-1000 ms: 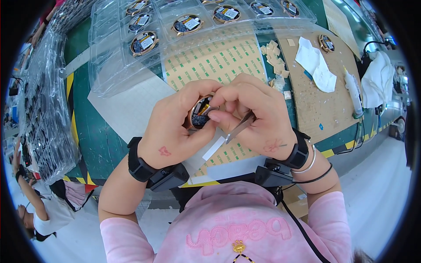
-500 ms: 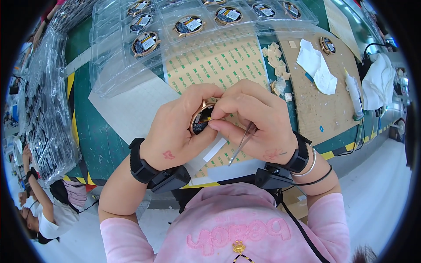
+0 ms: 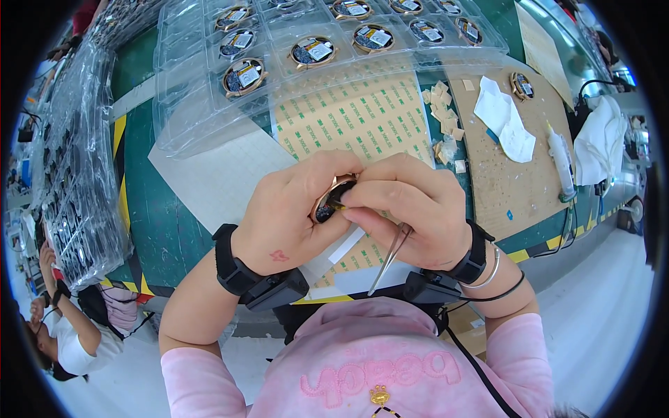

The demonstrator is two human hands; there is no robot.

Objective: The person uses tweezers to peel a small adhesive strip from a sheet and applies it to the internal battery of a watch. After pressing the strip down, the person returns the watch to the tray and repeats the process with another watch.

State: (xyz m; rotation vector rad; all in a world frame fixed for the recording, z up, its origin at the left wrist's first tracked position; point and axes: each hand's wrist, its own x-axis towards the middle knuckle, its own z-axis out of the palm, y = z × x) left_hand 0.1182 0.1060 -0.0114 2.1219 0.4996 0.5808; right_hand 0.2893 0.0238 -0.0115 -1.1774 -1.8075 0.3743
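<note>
Over the near part of the table, my left hand is closed round a gold-rimmed round watch case, tilted with its dark inside facing my other hand. My right hand has thumb and forefinger pinched at the opening, beside a small yellowish part inside. Metal tweezers are tucked in that same hand, their free end pointing down toward me. My fingers hide much of the case and what the pinch touches. Beneath the hands lies a tan adhesive sheet with green print.
Clear plastic trays with several open watch cases stand at the back. A white sheet lies left. Right are paper scraps and a cardboard sheet bearing tissue, a white tube and another watch case.
Both hands appear slightly lower, and the whole scene has shifted a little with the view. The watch case looks more tilted; the grips stay the same.
</note>
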